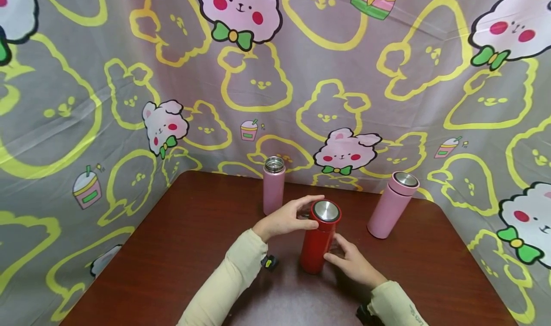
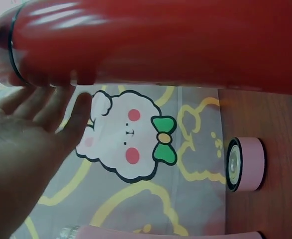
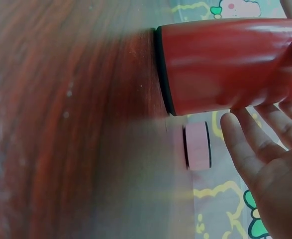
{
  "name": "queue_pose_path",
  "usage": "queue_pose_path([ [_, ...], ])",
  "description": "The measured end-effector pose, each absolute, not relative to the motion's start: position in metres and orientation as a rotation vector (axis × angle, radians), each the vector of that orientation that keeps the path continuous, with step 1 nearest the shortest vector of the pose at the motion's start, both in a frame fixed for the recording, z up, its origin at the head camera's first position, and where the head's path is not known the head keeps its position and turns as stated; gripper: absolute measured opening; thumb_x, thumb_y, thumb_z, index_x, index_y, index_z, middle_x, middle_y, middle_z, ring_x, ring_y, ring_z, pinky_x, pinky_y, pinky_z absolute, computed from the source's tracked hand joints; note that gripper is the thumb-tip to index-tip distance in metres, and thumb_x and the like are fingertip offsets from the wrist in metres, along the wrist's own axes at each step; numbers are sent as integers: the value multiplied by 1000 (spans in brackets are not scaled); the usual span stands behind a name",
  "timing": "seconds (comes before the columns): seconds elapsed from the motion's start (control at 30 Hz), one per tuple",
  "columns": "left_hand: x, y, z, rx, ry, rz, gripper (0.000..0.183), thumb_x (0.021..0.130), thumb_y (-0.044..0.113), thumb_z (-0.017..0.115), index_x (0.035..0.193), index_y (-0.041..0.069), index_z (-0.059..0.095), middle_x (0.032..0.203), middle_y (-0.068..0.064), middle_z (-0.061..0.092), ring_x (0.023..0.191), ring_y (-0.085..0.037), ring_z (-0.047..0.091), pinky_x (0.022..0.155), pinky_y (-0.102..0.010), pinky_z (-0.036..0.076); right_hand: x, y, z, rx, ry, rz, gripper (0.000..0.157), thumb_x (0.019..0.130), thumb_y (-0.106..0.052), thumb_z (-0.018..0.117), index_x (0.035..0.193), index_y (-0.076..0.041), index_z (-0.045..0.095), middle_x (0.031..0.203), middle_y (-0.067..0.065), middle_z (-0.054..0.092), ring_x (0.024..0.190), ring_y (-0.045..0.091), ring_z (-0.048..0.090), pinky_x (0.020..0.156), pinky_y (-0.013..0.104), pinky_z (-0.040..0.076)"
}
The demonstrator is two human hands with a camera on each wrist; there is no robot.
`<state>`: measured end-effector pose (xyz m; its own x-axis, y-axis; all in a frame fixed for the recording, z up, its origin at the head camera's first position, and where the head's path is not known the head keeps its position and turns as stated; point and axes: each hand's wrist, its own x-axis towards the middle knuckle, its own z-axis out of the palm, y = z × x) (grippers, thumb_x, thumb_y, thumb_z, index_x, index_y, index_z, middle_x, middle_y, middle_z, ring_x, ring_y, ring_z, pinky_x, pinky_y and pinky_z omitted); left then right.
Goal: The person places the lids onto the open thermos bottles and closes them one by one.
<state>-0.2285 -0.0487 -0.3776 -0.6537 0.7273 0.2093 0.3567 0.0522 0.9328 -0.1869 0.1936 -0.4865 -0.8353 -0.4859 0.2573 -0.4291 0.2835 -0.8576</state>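
Observation:
A red thermos bottle (image 1: 316,249) with a silver-topped lid (image 1: 325,211) stands upright on the table between both hands. My left hand (image 1: 288,219) holds it around the lid from the left, thumb in front and fingers behind. Lower down, my right hand (image 1: 355,264) holds the body from the right side, between thumb and fingers. In the right wrist view, the fingertips (image 3: 230,124) are at the bottle's side and its dark base rim is on the tabletop. A small pink lid (image 2: 250,164) sits on the table beyond the red bottle; in the head view it is hidden.
A lidless pink thermos (image 1: 273,187) with a bare steel mouth stands at the back, left of the red one. Another pink thermos (image 1: 391,206), lidded, is at the back right. A patterned cloth (image 1: 267,120) hangs around the brown table (image 1: 181,230).

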Motion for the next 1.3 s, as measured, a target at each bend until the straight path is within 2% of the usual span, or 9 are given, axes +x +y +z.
queue_pose_path([
  [0.13,-221,-49,-374,1065,2146,1611,63,89,22,65,145,16,36,135,0,50,120,-11,49,93,-28,44,-188,194,-487,-878,2477,-1628,48,90,-13,65,133,-4,45,111,9,62,101,21,59,87,31,49],
  [0.37,-205,-47,-372,990,2346,1616,63,88,26,68,143,13,40,127,0,57,106,-12,58,88,-25,46,-189,194,-484,-873,2481,-1610,48,91,-15,64,133,-5,44,111,10,62,102,25,59,88,34,49],
  [0.5,-194,-43,-362,923,2399,1629,62,86,22,70,140,10,43,124,-5,59,104,-18,59,86,-26,48,-187,194,-480,-858,2473,-1596,48,91,-14,64,133,-3,44,112,10,61,103,25,59,87,31,49],
  [0.67,-191,-38,-367,887,2441,1682,62,84,28,72,138,12,46,120,-1,59,97,-13,60,81,-25,51,-184,192,-474,-857,2470,-1580,49,91,-11,63,134,-1,42,113,11,60,103,28,59,87,35,50],
  [0.73,-196,-35,-377,886,2455,1709,63,82,32,74,137,17,46,119,4,59,95,-10,59,79,-23,51,-185,193,-478,-857,2475,-1583,48,91,-12,63,134,-2,42,113,11,61,103,26,59,87,34,49],
  [1.1,-200,-31,-385,854,2385,1808,59,81,27,76,131,18,48,121,2,58,103,-15,59,87,-34,49,-186,193,-486,-856,2444,-1634,49,91,-15,64,134,-3,43,113,12,61,103,23,59,87,30,49],
  [1.3,-203,-31,-386,845,2365,1802,60,79,28,78,130,19,48,121,3,58,106,-13,59,88,-30,48,-187,194,-485,-830,2446,-1623,51,91,-17,64,135,-3,42,113,12,60,103,23,59,87,28,49],
])
